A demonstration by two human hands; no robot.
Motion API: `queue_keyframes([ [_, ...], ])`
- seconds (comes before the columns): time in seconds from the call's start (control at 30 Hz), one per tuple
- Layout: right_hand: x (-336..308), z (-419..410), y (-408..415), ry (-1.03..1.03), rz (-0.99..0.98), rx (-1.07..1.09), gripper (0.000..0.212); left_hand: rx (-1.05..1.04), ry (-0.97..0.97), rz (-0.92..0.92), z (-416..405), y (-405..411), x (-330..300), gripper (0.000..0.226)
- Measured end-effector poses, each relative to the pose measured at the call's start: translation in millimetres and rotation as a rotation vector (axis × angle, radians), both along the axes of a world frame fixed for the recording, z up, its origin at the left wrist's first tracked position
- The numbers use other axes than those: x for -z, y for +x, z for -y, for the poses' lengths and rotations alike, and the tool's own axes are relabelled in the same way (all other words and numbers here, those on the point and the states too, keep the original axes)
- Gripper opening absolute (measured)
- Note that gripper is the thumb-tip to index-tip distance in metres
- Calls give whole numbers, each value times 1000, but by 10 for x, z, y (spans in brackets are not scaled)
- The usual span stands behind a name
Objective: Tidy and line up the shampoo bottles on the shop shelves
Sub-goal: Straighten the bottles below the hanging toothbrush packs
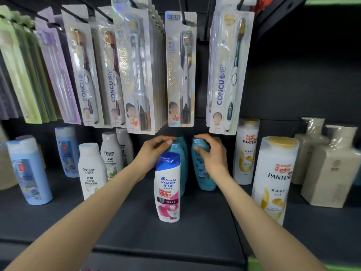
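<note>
Both hands deep at the back of the dark grey shelf [136, 222], at about twelve o'clock from the front edge. Left hand [154, 153] curled over the cap of a teal plastic shampoo bottle [178, 151], fingers round the top, holding it upright. Right hand [212, 153] wrapped round the upper body of a second teal plastic bottle [203, 178], thumb on the near face; tilted slightly leftwards at the top, probably mid-adjustment. Both teal bottles set apart by a narrow gap, likely being squared into one row. Directly in front, at six o'clock from the left one, a white bottle with blue cap and pink label [169, 188], upright and alone near mid-shelf, hiding the lower half of that teal bottle; probably out of line and next to be dealt with. At three o'clock, white Pantene bottles with gold caps [273, 178]; at nine o'clock, white Raclen bottles [91, 169]. Overhead, carded toothbrushes on hooks [181, 71], hanging low enough to crowd the reach.
</note>
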State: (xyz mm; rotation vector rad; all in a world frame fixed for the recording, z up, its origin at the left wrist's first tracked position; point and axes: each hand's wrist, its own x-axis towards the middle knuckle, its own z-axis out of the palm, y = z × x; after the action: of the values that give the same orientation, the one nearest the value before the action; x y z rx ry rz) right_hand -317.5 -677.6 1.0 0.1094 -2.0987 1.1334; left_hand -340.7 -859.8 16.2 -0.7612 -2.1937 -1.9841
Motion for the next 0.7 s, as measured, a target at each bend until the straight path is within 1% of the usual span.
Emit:
queue_keyframes([
  [0.1,-82,-29,226,11,34,-74,24,-91,-55,-108,-3,39,-27,11],
  [0.2,-150,-12,449,23,54,-133,24,-205,-145,-216,24,117,-36,14],
  [0.33,-185,44,766,100,86,-128,26,-279,-166,-291,137,328,-27,15],
  [0.47,-207,114,1124,98,92,-97,26,-306,-198,-299,301,622,41,17],
  [0.6,-258,277,1491,11,77,-110,25,-267,-189,-362,351,1012,79,12],
  [0.7,-275,426,1708,-133,78,-165,24,-206,-209,-451,346,1298,63,12],
])
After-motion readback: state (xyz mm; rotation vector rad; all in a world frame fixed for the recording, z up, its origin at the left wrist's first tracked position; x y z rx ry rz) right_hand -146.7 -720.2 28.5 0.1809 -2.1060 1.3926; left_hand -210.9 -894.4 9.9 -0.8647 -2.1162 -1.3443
